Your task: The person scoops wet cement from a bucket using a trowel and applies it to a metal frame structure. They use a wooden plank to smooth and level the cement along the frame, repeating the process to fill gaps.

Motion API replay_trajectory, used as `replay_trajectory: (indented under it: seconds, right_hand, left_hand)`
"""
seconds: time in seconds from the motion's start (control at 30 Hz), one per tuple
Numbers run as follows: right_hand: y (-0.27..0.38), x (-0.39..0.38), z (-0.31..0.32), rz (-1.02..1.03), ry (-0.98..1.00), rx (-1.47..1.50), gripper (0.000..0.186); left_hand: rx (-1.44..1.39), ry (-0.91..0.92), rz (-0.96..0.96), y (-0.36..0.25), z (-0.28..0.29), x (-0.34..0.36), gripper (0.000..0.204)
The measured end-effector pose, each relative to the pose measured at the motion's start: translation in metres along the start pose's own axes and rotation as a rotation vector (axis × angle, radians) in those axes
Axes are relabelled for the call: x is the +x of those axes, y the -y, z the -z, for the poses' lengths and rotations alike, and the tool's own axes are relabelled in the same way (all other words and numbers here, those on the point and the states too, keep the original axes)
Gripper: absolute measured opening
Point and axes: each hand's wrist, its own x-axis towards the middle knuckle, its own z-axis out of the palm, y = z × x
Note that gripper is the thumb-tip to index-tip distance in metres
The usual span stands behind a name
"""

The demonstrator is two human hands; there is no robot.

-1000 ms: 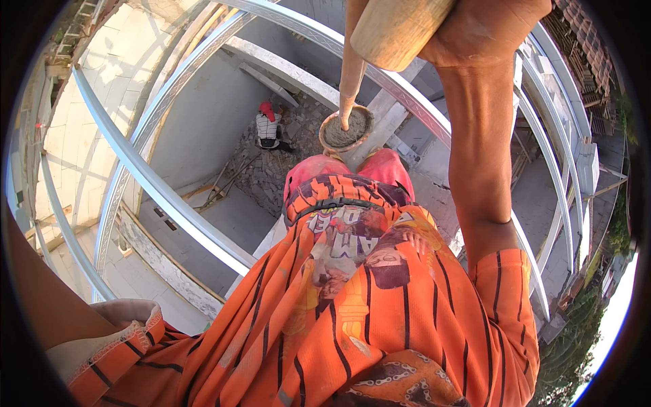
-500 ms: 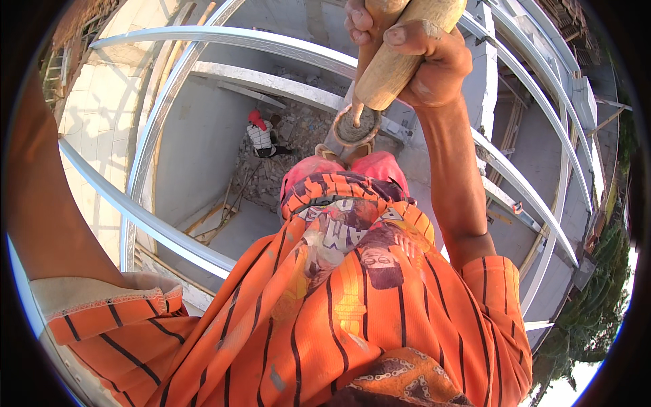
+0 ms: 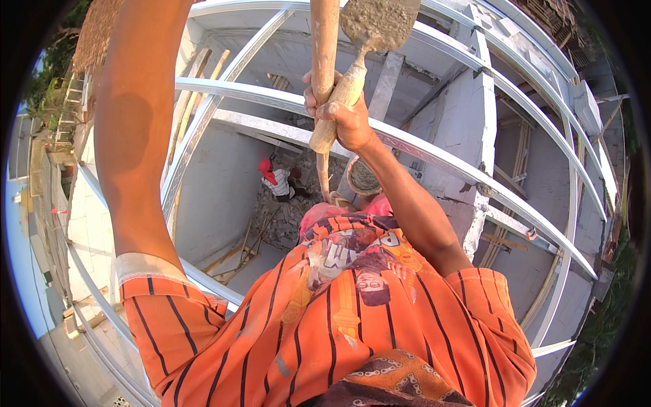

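Observation:
My right hand (image 3: pixel 346 122) is closed around the wooden handle of a trowel (image 3: pixel 339 102), whose blade carries a heap of wet grey mortar (image 3: pixel 380 24) at the top of the view. The same hand's fingers also wrap a long upright wooden pole (image 3: pixel 324 44) beside the handle. My left arm (image 3: pixel 139 136) reaches up past the upper edge, so the left hand is out of sight. Below my right forearm stands a round bucket (image 3: pixel 351 178) with grey mortar in it, near my feet, which are partly hidden.
Pale metal beams (image 3: pixel 264 91) cross over an open drop. Far below, a person in a red head covering (image 3: pixel 278 180) crouches on rubble. A block wall (image 3: pixel 461 149) rises on the right, and tiled roofs lie beyond.
My right hand has moved away from my body, and the mortar-laden trowel blade has come into view. My left arm has swung up and forward. The person below has shifted posture.

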Motion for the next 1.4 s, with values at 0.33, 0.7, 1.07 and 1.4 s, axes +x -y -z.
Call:
replay_trajectory:
  seconds: [0.33,0.7,1.07,1.4]
  right_hand:
    - [0.076,0.148,-0.008,0.078,-0.261,-0.034,0.05]
    - [0.07,0.158,0.054,-0.13,-0.628,0.127,0.014]
    - [-0.051,0.106,0.091,-0.372,-0.689,0.282,0.012]
    - [-0.133,0.068,0.081,-0.642,-0.74,0.122,0.009]
  left_hand:
    - [-0.165,-0.056,0.969,0.159,-0.115,-0.34,0.079]
    - [0.074,-0.219,1.236,0.035,-0.105,-0.328,0.033]
    - [0.032,-0.154,1.468,0.002,-0.126,-0.378,0.035]
    - [0.378,-0.136,1.507,-0.001,-0.152,-0.435,0.032]
